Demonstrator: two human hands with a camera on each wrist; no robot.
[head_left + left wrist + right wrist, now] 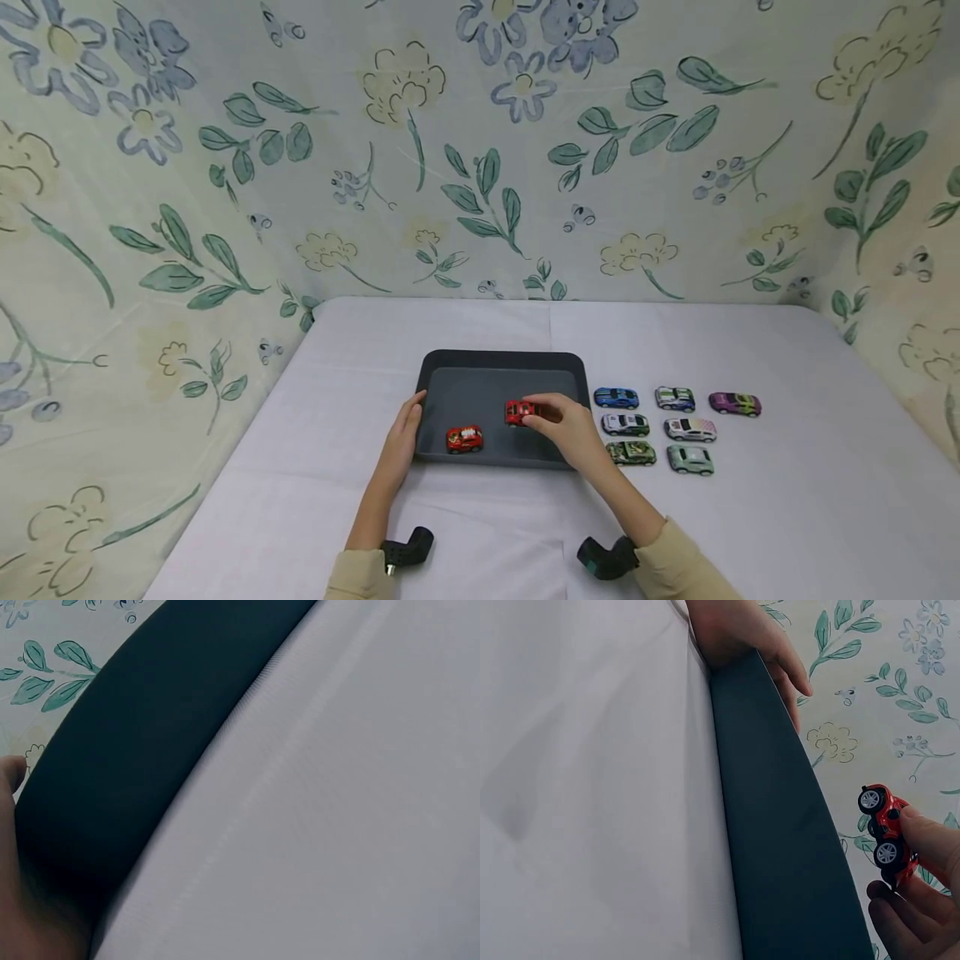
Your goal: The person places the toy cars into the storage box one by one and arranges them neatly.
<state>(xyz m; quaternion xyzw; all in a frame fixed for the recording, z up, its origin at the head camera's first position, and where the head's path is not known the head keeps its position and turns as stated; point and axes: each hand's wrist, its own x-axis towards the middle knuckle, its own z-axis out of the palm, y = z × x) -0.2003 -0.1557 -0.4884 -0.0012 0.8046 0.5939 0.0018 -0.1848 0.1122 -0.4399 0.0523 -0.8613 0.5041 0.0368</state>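
Red toy car sits pinched between the thumb and curled fingers of the right hand, held over the middle of the dark tray; whether its wheels touch the floor cannot be told. A second red car rests inside the tray, toward its near-left corner. The left hand lies with straight fingers against the tray's left rim, holding nothing. Seven more cars stand in rows right of the tray. Small, rigid and probably light, the car seems best gripped across its body sides.
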